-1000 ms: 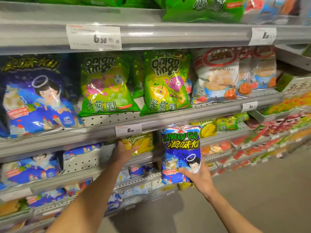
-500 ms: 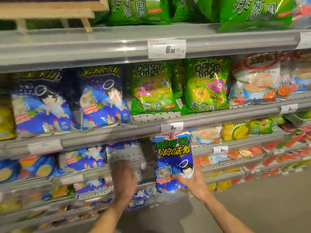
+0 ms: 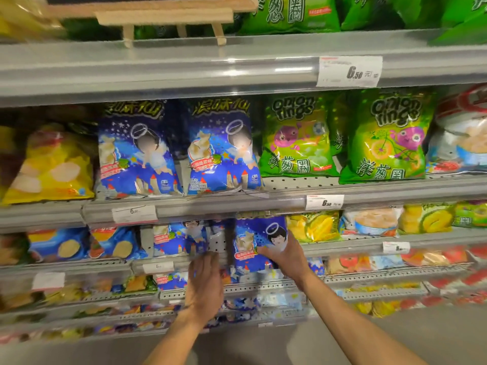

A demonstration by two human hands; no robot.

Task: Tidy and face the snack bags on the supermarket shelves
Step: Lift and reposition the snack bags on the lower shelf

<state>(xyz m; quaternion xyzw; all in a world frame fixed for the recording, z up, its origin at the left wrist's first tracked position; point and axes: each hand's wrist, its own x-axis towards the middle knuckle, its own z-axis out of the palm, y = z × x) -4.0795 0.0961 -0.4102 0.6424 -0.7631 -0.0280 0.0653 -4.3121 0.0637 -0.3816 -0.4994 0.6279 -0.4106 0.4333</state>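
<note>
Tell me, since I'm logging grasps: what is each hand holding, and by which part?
The right hand grips the blue snack bag by its lower right edge. The left hand holds nothing, fingers extended toward the shelf.

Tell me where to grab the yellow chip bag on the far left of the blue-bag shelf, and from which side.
Pinch the yellow chip bag by its top seam, coming from the front. It leans back, face out, with blue bags close on its right.

Definitely a supermarket snack aisle: grey metal shelves (image 3: 237, 72) stacked tier on tier, packed with blue snack bags (image 3: 224, 151) and green onion-ring bags (image 3: 297, 135) above the hands, and price tags (image 3: 349, 71) clipped along the shelf edges.
</note>
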